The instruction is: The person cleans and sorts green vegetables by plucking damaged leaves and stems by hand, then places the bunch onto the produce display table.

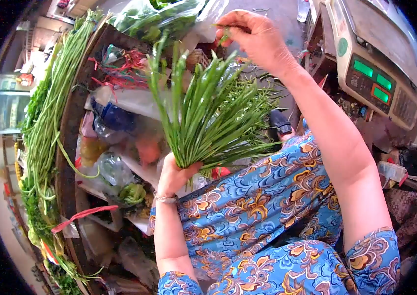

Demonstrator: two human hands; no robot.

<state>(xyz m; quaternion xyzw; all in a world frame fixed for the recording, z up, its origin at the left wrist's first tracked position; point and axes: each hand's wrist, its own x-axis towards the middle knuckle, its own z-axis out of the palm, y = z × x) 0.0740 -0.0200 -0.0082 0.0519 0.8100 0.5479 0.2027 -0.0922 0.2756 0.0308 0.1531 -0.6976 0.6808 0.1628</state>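
Observation:
A fanned-out bunch of garlic chives (203,110) rises from my left hand (176,177), whose fingers are wrapped round its lower end. The long flat green leaves spread upward and to the right over the lap. Up and to the right of the bunch, my right hand (250,37) is raised with thumb and fingers pinched together. A small bit of green leaf (225,36) shows at its fingertips. Behind the bunch lies a loose heap of thin green stalks (262,101), partly hidden by the leaves.
Long green beans (66,93) lie along a stall edge on the left. Red ties (125,66) hang on a shelf below it. A plastic bag of leafy greens (157,19) sits at the top. On the right stands a weighing scale (378,64) with lit green displays.

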